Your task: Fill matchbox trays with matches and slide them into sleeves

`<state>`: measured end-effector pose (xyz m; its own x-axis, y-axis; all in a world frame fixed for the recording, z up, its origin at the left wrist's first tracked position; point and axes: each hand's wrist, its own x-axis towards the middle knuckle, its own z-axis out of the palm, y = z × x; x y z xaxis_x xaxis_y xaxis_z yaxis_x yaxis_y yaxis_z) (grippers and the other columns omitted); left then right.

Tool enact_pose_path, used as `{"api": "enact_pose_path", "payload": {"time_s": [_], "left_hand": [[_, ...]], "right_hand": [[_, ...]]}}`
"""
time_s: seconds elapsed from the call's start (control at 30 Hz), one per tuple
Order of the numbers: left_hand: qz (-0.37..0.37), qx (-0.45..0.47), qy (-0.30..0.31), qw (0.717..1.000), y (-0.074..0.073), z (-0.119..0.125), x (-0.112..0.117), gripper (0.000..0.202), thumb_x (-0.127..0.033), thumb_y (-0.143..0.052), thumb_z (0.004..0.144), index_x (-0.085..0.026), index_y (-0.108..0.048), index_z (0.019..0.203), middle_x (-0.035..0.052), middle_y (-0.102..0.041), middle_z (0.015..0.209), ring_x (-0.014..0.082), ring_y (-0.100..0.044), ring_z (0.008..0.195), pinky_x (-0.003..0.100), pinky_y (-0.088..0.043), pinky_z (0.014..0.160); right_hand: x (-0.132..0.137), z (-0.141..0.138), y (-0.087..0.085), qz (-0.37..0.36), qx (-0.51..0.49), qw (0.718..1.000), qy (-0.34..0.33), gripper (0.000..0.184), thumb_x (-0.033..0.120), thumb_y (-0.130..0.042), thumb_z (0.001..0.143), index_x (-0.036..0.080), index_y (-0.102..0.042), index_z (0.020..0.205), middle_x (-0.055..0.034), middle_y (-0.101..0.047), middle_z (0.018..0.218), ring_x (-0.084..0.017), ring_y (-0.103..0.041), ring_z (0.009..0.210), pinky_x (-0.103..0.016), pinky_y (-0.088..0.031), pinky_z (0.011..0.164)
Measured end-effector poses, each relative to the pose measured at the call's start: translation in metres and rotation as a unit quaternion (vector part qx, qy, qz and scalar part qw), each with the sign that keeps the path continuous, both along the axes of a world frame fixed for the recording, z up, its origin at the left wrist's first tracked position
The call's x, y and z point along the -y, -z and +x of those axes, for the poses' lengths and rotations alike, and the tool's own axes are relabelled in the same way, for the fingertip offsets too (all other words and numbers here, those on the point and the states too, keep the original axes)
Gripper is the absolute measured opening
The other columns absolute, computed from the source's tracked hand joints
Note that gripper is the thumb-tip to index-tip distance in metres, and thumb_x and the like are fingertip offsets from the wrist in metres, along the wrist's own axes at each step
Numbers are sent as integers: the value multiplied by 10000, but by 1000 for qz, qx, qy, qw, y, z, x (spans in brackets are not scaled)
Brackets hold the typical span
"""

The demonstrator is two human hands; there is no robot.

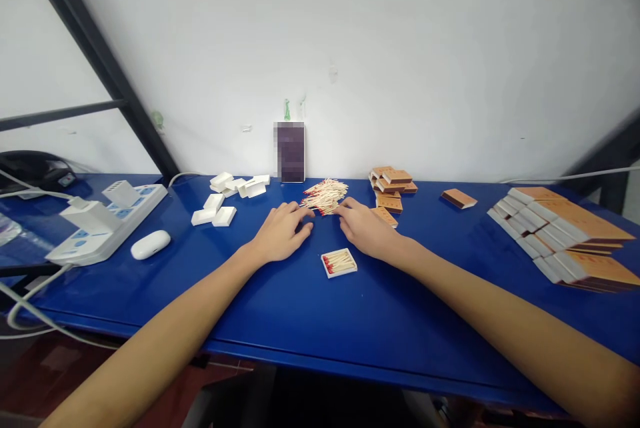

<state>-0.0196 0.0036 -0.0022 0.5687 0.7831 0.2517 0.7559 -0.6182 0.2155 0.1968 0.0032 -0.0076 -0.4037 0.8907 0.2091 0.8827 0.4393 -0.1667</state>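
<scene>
A loose pile of red-tipped matches [325, 196] lies on the blue table, heads mostly toward the left. At its lower left edge is my left hand [283, 232], fingers bent and the thumb held apart; nothing shows in its grasp. My right hand [369, 229] reaches the pile's lower right edge with its fingertips, thumb apart from the index finger. Whether either hand presses on the matches is hard to make out. Between my wrists, nearer to me, sits a small white matchbox tray [339, 263] filled with a layer of matches, red heads to the left.
Several white trays [223, 217] lie at the left back. Brown matchbox sleeves [397, 177] are heaped behind my right hand. One matchbox [459, 199] lies apart, near a big stack of matchboxes [565, 235]. A power strip [107, 225] and white earbud case [151, 245] occupy the left.
</scene>
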Motion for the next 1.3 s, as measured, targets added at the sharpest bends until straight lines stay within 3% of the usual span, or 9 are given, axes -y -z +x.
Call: {"api": "enact_pose_path", "payload": {"time_s": [0.13, 0.37, 0.67, 0.9, 1.13, 1.3], "left_hand": [[5, -16, -40, 999, 1, -4, -4, 340, -375, -440, 957, -236, -599, 1224, 77, -559, 1074, 256, -515, 991, 430, -422, 852], [-7, -30, -10, 999, 3, -4, -5, 406, -420, -411, 965, -245, -565, 1298, 88, -513, 1123, 259, -469, 1000, 448, -406, 868], [-5, -40, -10, 999, 3, -4, -5, 416, -426, -393, 970, -245, -566, 1302, 86, -502, 1095, 259, -464, 994, 465, -397, 875], [-5, -42, -11, 999, 3, -5, -5, 402, -420, -404, 971, -248, -573, 1292, 83, -499, 1094, 260, -460, 996, 461, -406, 872], [-8, -35, -2, 999, 3, -5, -4, 404, -420, -400, 971, -236, -582, 1282, 87, -504, 1086, 262, -463, 991, 466, -400, 871], [-3, -17, 10, 1000, 3, -5, -3, 369, -403, -424, 968, -232, -607, 1239, 85, -518, 1073, 265, -461, 1012, 465, -384, 889]], "right_hand": [[4, 0, -1, 11, -9, 1000, -9, 218, 148, -415, 964, 145, -597, 1084, -125, -593, 1157, -204, -623, 944, -321, -464, 854], [2, 0, 0, 7, -3, 1000, -27, 294, 157, -392, 977, 152, -575, 1207, -124, -623, 1148, -235, -609, 1043, -338, -447, 887], [3, -6, -5, -12, 70, 997, 1, 327, 185, -364, 981, 157, -580, 1225, -154, -559, 1248, -253, -657, 939, -358, -468, 789], [6, -7, -6, -3, 61, 998, 13, 312, 185, -373, 978, 154, -565, 1222, -155, -555, 1247, -232, -660, 892, -345, -473, 762], [15, 6, 0, 0, 21, 998, -61, 279, 169, -383, 978, 137, -635, 1093, -131, -608, 1125, -218, -622, 986, -344, -472, 890], [26, 14, 0, -6, -45, 995, -92, 284, 164, -411, 959, 154, -686, 1028, -105, -654, 1005, -209, -620, 922, -349, -481, 853]]}}
